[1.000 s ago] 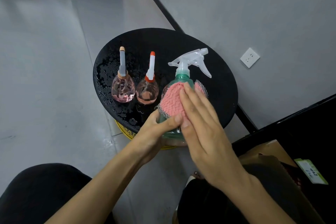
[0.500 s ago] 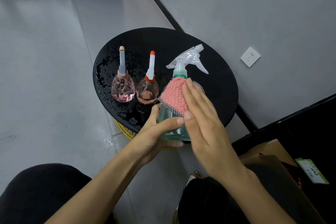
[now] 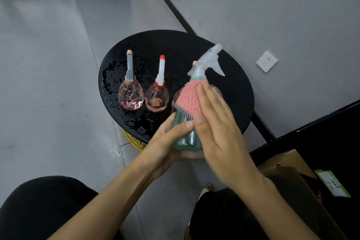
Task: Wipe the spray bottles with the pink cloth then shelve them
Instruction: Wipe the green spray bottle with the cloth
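My left hand (image 3: 167, 142) grips the base of a green spray bottle (image 3: 185, 136) with a clear trigger head (image 3: 208, 62), held tilted above the near edge of the round black table (image 3: 233, 84). My right hand (image 3: 218, 128) presses a pink knitted cloth (image 3: 190, 98) flat against the bottle's upper body with straight fingers. Two pink round bottles stand on the wet table: one with a grey nozzle (image 3: 131, 94), one with a white and orange nozzle (image 3: 157, 97). A third pink bottle (image 3: 176, 99) peeks out behind the cloth, mostly hidden.
Water drops cover the table's left side (image 3: 113, 84). A yellow base (image 3: 134, 139) shows under the table. A grey wall with a white socket (image 3: 266, 61) is on the right. A cardboard box (image 3: 288, 161) and a dark shelf edge (image 3: 321, 122) sit at lower right. My knees are at the bottom.
The green bottle has been lifted and tilted so its trigger head points up and right. The cloth under my right hand slid up toward the bottle's neck. A third pink bottle became partly visible.
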